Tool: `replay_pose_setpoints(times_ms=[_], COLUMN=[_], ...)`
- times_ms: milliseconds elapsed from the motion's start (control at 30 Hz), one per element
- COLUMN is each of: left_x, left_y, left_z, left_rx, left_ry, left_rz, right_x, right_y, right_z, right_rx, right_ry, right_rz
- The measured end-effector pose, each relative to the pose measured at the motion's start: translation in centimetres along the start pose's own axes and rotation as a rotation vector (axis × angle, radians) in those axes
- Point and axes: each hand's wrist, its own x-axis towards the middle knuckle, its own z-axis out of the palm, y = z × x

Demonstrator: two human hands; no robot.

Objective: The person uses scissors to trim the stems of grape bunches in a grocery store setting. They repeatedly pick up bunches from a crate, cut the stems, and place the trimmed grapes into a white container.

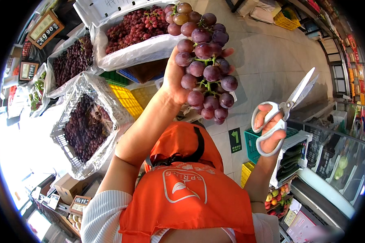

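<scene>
A large bunch of purple-red grapes [211,73] lies across my left hand [175,76], which supports it from beneath at the top centre; some fingertips show past its right side. My right hand [270,127] holds a pair of scissors [287,106] with pale grey handles, fingers through the loops. The blades are slightly apart and point up and to the right, away from the grapes. Below both arms is the orange apron [182,191] on my body.
At the left stand a plastic-lined crate [65,142] of dark grapes, a white box [140,45] of red grapes and a yellow crate [126,100]. To the right are a teal crate [252,145], a box of cucumbers [292,161] and a glass display case [337,158]. Tiled floor [255,54] lies beyond.
</scene>
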Motion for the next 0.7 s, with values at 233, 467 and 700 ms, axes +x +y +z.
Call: replay_pose_setpoints(times_ms=[233,467,700], left_x=[0.2,0.2,0.2], left_y=[-0.1,-1.0,-2.7], left_z=[0.2,0.4,1.6], left_rx=[-0.015,0.142,0.338], left_ry=[0.059,0.138,0.383], left_rz=[-0.025,0.056,0.199], right_x=[0.3,3.0,5.7], right_y=[1.2,-1.0,-6.1], right_z=[0.6,2.5,2.7], right_rx=[0.028,0.199,-0.015], right_ry=[0.105,0.106,0.115], right_rz=[-0.093,-0.230,-0.147])
